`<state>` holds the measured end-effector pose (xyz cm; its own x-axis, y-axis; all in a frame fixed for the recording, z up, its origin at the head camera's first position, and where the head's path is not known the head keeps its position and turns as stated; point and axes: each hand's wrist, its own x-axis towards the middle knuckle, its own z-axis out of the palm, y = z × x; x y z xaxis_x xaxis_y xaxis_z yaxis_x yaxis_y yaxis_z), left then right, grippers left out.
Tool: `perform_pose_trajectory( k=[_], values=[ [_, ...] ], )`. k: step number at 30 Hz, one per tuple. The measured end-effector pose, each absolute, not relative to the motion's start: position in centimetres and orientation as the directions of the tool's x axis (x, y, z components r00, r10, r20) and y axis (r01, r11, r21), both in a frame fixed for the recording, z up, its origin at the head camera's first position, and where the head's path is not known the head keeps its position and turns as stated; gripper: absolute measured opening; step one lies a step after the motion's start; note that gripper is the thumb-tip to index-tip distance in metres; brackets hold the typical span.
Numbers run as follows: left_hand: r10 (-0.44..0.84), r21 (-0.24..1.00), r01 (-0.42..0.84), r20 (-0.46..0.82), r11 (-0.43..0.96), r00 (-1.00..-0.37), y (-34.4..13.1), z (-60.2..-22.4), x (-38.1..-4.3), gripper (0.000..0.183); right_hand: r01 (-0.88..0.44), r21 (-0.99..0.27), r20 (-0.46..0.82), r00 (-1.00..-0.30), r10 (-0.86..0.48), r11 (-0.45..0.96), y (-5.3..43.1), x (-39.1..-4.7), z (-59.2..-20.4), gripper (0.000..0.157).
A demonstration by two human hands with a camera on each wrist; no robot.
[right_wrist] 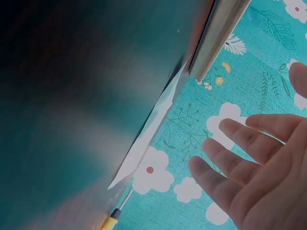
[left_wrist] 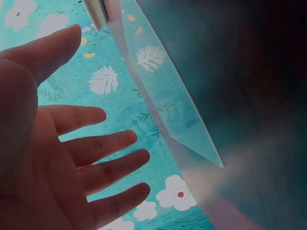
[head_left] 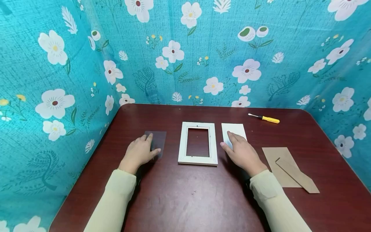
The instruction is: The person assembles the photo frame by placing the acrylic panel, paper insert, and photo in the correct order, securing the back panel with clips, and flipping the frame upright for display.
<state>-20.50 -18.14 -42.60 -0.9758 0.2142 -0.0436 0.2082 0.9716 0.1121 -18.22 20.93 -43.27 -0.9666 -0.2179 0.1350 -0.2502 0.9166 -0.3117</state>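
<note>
In the head view my left hand (head_left: 140,151) reaches over a clear rectangular sheet (head_left: 159,138) lying on the table. The left wrist view shows that hand's fingers spread, apart from the clear sheet (left_wrist: 177,110). My right hand (head_left: 242,151) hovers over a white card (head_left: 236,128), covering its lower part. Its fingers are relaxed in the right wrist view, with a gap between them and the white card (right_wrist: 146,136). Neither hand holds anything. Between the hands lies a white picture frame (head_left: 183,141) with an open middle.
A brown backing board (head_left: 273,158) with a stand leg (head_left: 301,177) lies at the right. Farther back is a screwdriver (head_left: 270,119) with a yellow handle. The dark red table (head_left: 185,199) meets a blue flowered cloth (head_left: 203,58) behind and at the sides.
</note>
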Motion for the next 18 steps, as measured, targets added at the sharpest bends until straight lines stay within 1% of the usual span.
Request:
perform_pose_trajectory(
  k=[5, 8, 12, 18],
  values=[
    [0.185, 0.120, 0.175, -0.070, 0.977, -0.980, -18.2, -43.2, -21.3, 0.090, -0.214, -0.335, 0.092, -0.977, -0.194, 0.918, 20.3, -18.6, -43.5, 0.071],
    [0.170, 0.140, 0.157, -0.083, 0.978, -0.982, -18.3, -43.5, -21.6, 0.092, -0.192, -0.375, 0.085, -0.981, -0.173, 0.907, 20.0, -18.9, -43.7, 0.070],
    [0.154, 0.158, 0.139, -0.087, 0.978, -0.984, -18.4, -43.6, -21.8, 0.093, -0.150, -0.497, 0.105, -0.988, -0.113, 0.855, 19.5, -19.5, -43.9, 0.065],
    [0.129, 0.166, 0.113, -0.092, 0.980, -0.987, -18.8, -43.1, -22.4, 0.096, -0.079, -0.698, 0.120, -0.993, 0.007, 0.711, 19.1, -20.8, -44.1, 0.053]
  ],
)
